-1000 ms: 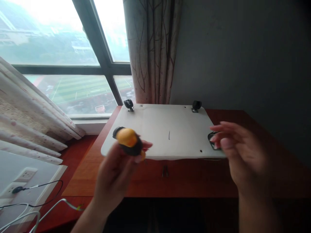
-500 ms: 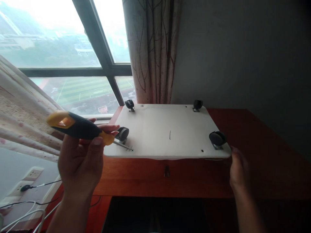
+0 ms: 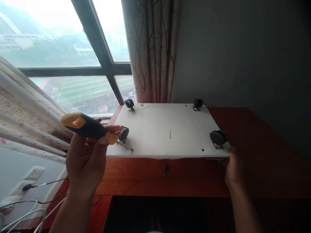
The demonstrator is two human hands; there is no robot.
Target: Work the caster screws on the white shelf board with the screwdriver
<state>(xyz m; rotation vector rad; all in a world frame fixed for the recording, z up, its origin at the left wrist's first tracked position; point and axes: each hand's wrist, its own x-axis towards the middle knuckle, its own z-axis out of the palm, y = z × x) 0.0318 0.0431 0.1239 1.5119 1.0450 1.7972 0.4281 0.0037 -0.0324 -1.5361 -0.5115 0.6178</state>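
Note:
My left hand (image 3: 88,158) is closed round a yellow and black screwdriver (image 3: 93,127), held slantwise. Its metal tip meets the white board (image 3: 155,129) at the screw hole near the front left corner. Black casters stand up at the board's corners: back left (image 3: 129,104), back right (image 3: 198,104), front right (image 3: 218,138) and front left (image 3: 124,133), the last partly behind my fingers. My right hand (image 3: 234,168) grips the board's front right corner, thumb on the edge and fingers partly hidden under it.
The board lies on a reddish-brown wooden table (image 3: 262,155). At the left are a window, a curtain (image 3: 31,110), wall sockets (image 3: 35,173) and loose white cables (image 3: 39,212). A dark panel (image 3: 155,213) is at the bottom centre.
My left hand and the screwdriver handle have moved right, and the shaft is steeper with its tip at the hole. My right hand has shifted slightly left at the corner.

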